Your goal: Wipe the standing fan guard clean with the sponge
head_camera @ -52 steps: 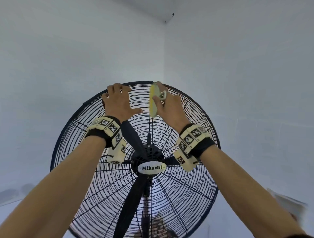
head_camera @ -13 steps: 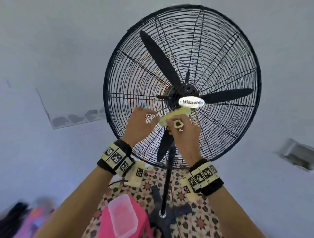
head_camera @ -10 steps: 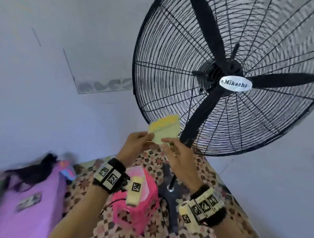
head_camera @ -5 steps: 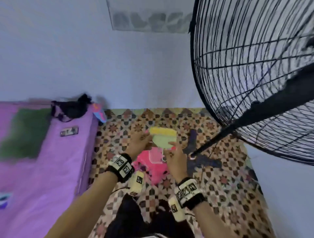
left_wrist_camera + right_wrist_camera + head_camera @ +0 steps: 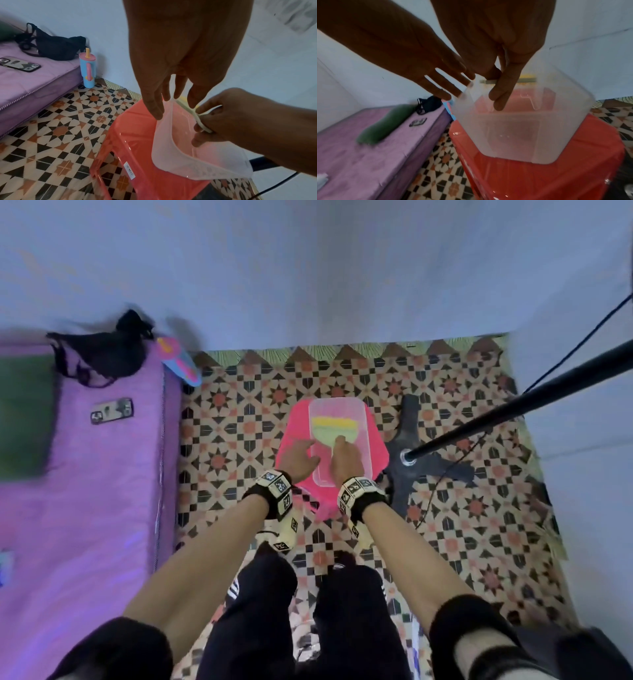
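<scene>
My right hand [image 5: 344, 453] pinches the yellow-and-green sponge [image 5: 334, 428] and holds it flat over the mouth of a clear plastic container [image 5: 363, 440]. The right wrist view shows thumb and fingers clamped on the sponge [image 5: 527, 79] edge, above the container [image 5: 522, 135]. My left hand [image 5: 301, 455] has straight fingers, their tips at the container's left rim [image 5: 171, 100]; it holds nothing. Of the fan, only the black pole [image 5: 513, 412] and cross base [image 5: 411, 419] show at the right. The guard is out of view.
The container stands on a pink plastic stool [image 5: 294, 433] on a patterned floor mat. A purple mattress [image 5: 85, 474] lies at the left with a phone [image 5: 112, 411], a black bag [image 5: 102, 350] and a green cushion. A blue tumbler [image 5: 180, 364] stands beside it. A black cable [image 5: 438, 494] trails from the fan base.
The view swung down from the fan guard to the floor. Both hands came down with the sponge to the container on the stool. The left hand has let go of the sponge.
</scene>
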{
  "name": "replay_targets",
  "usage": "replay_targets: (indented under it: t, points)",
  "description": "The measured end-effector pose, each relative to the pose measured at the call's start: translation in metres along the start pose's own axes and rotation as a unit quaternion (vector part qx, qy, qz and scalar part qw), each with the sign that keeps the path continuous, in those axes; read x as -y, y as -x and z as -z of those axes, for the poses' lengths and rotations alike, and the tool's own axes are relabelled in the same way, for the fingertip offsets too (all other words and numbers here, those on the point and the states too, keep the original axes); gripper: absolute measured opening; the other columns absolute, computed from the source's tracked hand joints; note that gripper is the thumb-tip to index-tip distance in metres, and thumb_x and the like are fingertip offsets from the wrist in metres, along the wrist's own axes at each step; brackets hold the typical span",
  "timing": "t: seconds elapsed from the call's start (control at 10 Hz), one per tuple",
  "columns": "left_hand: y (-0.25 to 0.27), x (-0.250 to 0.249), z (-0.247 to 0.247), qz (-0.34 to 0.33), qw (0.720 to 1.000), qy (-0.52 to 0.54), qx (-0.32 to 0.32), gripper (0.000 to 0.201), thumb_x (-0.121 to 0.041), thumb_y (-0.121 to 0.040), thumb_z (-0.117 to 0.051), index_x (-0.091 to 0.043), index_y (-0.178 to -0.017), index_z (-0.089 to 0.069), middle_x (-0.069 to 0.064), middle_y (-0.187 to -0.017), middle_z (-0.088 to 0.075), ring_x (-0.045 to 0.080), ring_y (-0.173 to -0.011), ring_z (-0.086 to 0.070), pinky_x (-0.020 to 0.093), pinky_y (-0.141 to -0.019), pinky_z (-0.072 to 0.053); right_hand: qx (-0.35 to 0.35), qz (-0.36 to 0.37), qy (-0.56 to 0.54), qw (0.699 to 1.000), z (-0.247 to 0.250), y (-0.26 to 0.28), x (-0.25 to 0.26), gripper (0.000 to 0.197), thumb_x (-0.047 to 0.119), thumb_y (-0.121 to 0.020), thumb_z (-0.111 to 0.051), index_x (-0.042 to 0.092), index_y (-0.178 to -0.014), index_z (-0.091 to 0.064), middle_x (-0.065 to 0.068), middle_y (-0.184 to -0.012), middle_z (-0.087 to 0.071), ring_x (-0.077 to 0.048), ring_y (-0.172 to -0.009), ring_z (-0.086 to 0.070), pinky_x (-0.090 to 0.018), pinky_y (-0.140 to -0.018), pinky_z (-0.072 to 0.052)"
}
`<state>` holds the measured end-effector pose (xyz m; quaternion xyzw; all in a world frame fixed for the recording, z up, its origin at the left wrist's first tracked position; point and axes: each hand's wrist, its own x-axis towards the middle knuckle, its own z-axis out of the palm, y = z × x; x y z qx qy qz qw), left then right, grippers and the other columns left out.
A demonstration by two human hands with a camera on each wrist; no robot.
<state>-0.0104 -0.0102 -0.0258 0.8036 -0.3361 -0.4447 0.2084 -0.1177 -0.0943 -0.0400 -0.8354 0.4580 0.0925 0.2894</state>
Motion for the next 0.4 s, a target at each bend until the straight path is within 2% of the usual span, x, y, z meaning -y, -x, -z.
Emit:
replay_targets:
  t: [0.1,0.2,0.3,0.4]
  points:
    - [-0.009,0.009,-0.013,-0.019,0.999,-0.026,-0.001,0.059,-0.018,-0.1,-0.061,-0.005,-0.154,-0.04,0.017,-0.156,-0.044,0.035,-0.133,-0.053,0.05,-0.116,-0.041,0.027,0.027,0.083,0.996,-0.019,-0.021,-0.012,0.024,0.003,-0.103,-0.045,0.0,-0.127,-0.048,-0.017,-0.117,-0.065,-0.033,-0.105,-0.063,-0.032,-0.074,-0.037]
    - [-0.01,0.012,-0.018,-0.017,1.0,-0.025,-0.004,0.06,-0.014,-0.101,-0.06,-0.007,-0.156,-0.037,0.014,-0.16,-0.038,0.033,-0.137,-0.05,0.049,-0.117,-0.041,0.054,0.018,0.107,0.993,-0.025,-0.026,-0.021,0.02,0.005,-0.104,-0.046,0.003,-0.121,-0.056,-0.014,-0.117,-0.066,-0.031,-0.109,-0.064,-0.033,-0.081,-0.042]
    - [-0.008,0.016,-0.013,-0.028,0.999,0.021,0.006,0.061,-0.014,-0.102,-0.058,-0.013,-0.158,-0.035,0.011,-0.161,-0.038,0.032,-0.134,-0.054,0.048,-0.111,-0.047,0.067,0.015,0.086,0.994,-0.026,-0.03,-0.029,0.023,0.008,-0.104,-0.046,0.003,-0.116,-0.065,-0.014,-0.116,-0.068,-0.031,-0.111,-0.065,-0.035,-0.089,-0.048]
    - [0.005,0.024,0.001,-0.02,0.997,0.074,0.021,0.049,-0.01,-0.104,-0.054,-0.016,-0.152,-0.046,0.0,-0.15,-0.049,0.028,-0.127,-0.059,0.047,-0.104,-0.053,0.039,0.005,0.047,0.998,-0.019,-0.02,-0.029,0.029,0.004,-0.099,-0.047,0.003,-0.121,-0.066,-0.015,-0.117,-0.069,-0.033,-0.111,-0.066,-0.039,-0.094,-0.051]
